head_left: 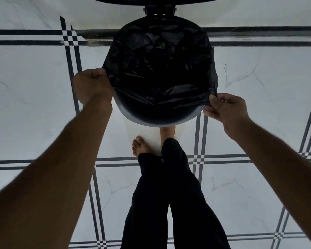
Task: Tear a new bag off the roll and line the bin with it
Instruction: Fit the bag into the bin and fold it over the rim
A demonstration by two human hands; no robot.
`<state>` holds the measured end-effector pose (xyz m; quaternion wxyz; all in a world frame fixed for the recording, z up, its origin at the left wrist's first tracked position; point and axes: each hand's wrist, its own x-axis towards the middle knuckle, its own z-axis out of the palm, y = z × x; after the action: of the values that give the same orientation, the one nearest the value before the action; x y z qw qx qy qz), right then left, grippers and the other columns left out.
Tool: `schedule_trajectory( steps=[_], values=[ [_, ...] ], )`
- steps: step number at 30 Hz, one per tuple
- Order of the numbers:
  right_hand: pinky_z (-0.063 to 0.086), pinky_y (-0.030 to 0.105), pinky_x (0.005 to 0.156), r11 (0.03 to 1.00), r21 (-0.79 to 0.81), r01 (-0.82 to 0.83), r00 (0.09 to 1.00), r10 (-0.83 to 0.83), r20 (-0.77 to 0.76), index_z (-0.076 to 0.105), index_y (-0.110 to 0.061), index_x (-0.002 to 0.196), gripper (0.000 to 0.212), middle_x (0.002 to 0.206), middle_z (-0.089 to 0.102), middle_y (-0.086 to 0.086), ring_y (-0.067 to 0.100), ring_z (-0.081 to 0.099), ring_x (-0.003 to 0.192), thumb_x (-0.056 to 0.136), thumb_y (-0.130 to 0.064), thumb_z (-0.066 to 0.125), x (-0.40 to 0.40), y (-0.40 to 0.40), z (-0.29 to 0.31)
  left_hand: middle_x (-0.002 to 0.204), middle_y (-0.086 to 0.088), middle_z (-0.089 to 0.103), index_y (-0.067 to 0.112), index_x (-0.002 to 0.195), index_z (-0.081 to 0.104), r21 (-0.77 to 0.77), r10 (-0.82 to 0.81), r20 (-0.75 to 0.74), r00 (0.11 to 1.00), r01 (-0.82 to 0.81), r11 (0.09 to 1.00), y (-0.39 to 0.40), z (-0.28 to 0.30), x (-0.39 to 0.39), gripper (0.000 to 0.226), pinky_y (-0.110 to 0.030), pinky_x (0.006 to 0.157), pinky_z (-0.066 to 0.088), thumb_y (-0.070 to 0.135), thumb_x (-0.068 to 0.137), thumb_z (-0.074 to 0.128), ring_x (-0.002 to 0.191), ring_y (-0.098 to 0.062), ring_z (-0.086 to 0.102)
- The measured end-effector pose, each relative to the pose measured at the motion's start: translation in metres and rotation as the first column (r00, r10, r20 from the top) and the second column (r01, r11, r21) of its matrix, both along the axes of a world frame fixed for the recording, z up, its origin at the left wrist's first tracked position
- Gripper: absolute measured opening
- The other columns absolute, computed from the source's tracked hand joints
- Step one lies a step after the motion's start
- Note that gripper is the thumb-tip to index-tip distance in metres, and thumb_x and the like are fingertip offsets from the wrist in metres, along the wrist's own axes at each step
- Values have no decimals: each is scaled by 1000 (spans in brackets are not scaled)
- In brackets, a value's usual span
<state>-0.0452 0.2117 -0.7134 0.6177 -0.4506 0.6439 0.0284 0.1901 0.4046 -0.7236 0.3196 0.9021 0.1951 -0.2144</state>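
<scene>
A black plastic bag (pixel 160 69) is spread over the mouth of a round bin (pixel 156 123), whose pale grey rim shows bare along the near side. The bag covers the far and side parts of the rim. My left hand (pixel 90 86) grips the bag's edge at the bin's left side. My right hand (pixel 224 108) pinches the bag's edge at the bin's right side, thumb on top. The bin's raised lid and its hinge (pixel 159 10) show at the top. No roll of bags is in view.
White marble-look floor tiles (pixel 34 87) with dark striped borders lie all around. My bare feet and dark trouser legs (pixel 169 194) stand just in front of the bin; one foot (pixel 166 132) reaches under its near edge.
</scene>
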Motion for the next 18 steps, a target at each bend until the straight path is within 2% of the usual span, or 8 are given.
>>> schedule_trajectory(
  steps=[2, 3, 4, 6, 8, 11, 15, 18],
  values=[
    [60, 24, 64, 999, 13, 40, 999, -39, -34, 67, -8, 83, 11, 76, 69, 8, 11, 69, 62, 94, -9, 64, -3, 4, -2, 60, 5, 64, 20, 54, 60, -17, 16, -31, 999, -17, 1000, -1, 0, -4, 38, -31, 70, 59, 40, 87, 62, 60, -16, 61],
    [59, 24, 62, 999, 24, 45, 998, -44, -44, 66, -9, 82, 12, 75, 68, 7, 10, 69, 61, 93, -7, 64, -5, 7, -2, 57, 6, 60, 19, 54, 57, -19, -1, -29, 1000, 1, 1000, -2, 2, -6, 47, -30, 69, 57, 51, 87, 59, 59, -16, 60],
    [59, 24, 62, 998, 38, 40, 998, -38, -50, 65, -10, 80, 13, 73, 67, 6, 11, 67, 60, 93, -6, 65, -6, 11, -3, 60, 6, 60, 19, 60, 60, -13, -46, -17, 999, 46, 999, -3, 2, -10, 48, -27, 67, 51, 59, 86, 58, 61, -14, 59],
    [58, 23, 61, 998, 56, 20, 998, -17, -59, 64, -12, 79, 14, 73, 64, 5, 12, 65, 62, 91, -4, 66, -8, 16, -3, 84, 6, 66, 24, 94, 69, 7, -150, -14, 989, 150, 989, -2, 3, -22, 42, -24, 71, 47, 62, 79, 65, 76, -10, 60],
    [58, 22, 60, 998, 53, 14, 997, -10, -73, 64, -11, 80, 13, 74, 63, 6, 13, 63, 62, 90, -3, 66, -6, 20, -4, 108, 1, 66, 30, 119, 59, 13, -187, -28, 982, 187, 982, 0, 4, -31, 52, -31, 83, 52, 50, 73, 73, 94, -15, 64],
    [58, 23, 61, 999, 41, -16, 995, 20, -93, 65, -10, 82, 13, 73, 63, 7, 11, 63, 58, 90, 1, 65, -5, 20, -6, 112, -1, 66, 31, 127, 47, 78, -223, -44, 974, 226, 971, -1, 2, -38, 56, -41, 87, 54, 23, 75, 67, 99, -22, 65],
    [59, 23, 63, 994, 48, -94, 990, 98, -98, 65, -10, 83, 14, 74, 66, 8, 14, 65, 62, 89, 3, 65, -6, 17, -9, 91, 8, 64, 20, 132, 36, 65, -183, -64, 981, 187, 980, -3, 6, -44, 59, -41, 87, 54, 8, 80, 61, 91, -22, 63],
    [59, 22, 63, 990, 50, -131, 987, 135, -87, 66, -8, 82, 14, 74, 67, 10, 14, 67, 63, 88, 5, 66, -6, 16, -11, 80, 14, 61, 17, 126, 47, 38, -123, -98, 988, 127, 991, 0, 5, -43, 49, -41, 91, 54, 8, 80, 60, 89, -20, 64]
  ],
)
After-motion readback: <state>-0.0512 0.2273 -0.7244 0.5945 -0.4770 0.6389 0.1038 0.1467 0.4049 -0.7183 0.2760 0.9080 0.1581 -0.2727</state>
